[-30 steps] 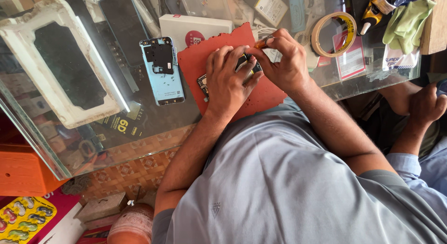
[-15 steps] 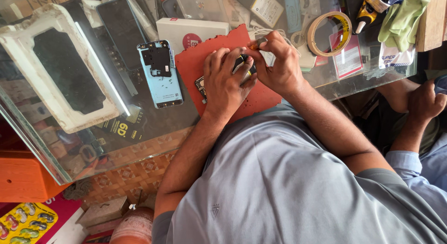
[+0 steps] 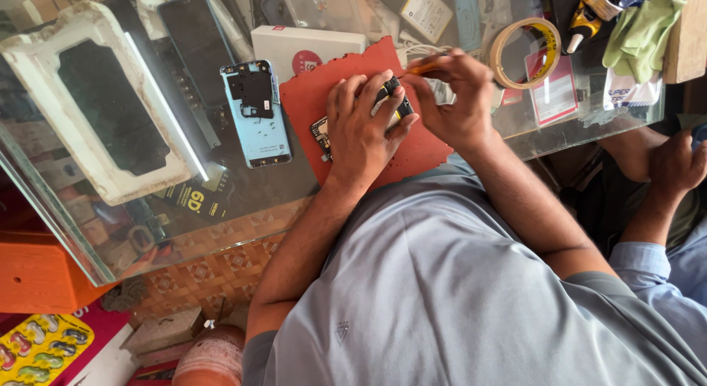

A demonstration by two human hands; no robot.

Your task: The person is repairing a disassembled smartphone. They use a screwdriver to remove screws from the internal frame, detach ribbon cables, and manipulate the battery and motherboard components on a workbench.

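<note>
My left hand (image 3: 359,128) presses down on a small phone circuit board (image 3: 321,133) that lies on a red mat (image 3: 309,106) on the glass counter. Its fingers also pinch a small black part (image 3: 391,97). My right hand (image 3: 455,99) is curled just right of it, touching the left fingertips, and grips a thin tool with an orange handle (image 3: 421,68) whose tip points at the black part. Most of the board is hidden under my left palm.
Left of the mat lie a light blue phone back (image 3: 259,128), a black phone (image 3: 195,47) and a white frame (image 3: 103,172) around a dark panel. A white box (image 3: 305,47), a tape roll (image 3: 523,51), a glue tube (image 3: 585,14) and a green cloth (image 3: 641,25) sit behind. Another person's hand (image 3: 674,165) is at right.
Both hands stay on the small part over the red mat. The right hand has shifted slightly with the tool, and the view has drifted a little.
</note>
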